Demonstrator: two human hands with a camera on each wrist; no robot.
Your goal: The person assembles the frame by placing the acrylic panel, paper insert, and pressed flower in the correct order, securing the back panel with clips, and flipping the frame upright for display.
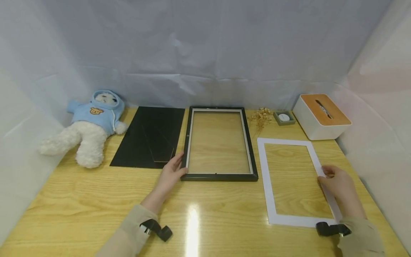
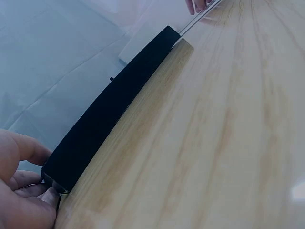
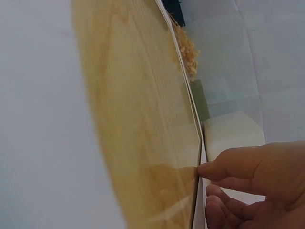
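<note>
A black picture frame (image 1: pixel 252 157) with a pale inner edge lies on the table, wood showing through its middle. My left hand (image 1: pixel 171 170) grips its near left corner; in the left wrist view the fingers (image 2: pixel 31 155) curl about that corner of the frame (image 2: pixel 109 112). A white mat board (image 1: pixel 269 185) with a rectangular opening lies to the right. My right hand (image 1: pixel 341 182) pinches its right edge, thumb and fingers on either side in the right wrist view, where the hand (image 3: pixel 257 179) partly hides that edge. Left of the frame lies the black backing board (image 1: pixel 131 142) with its stand flap.
A plush toy (image 1: pixel 93 123) in a blue hoodie sits at the back left. Behind the mat are dried flowers (image 1: pixel 261 116), a small green tray (image 1: pixel 285 122) holding a white disc, and a tissue box (image 1: pixel 311 123) with a pen (image 1: pixel 323 109) on top. White sheeting surrounds the table.
</note>
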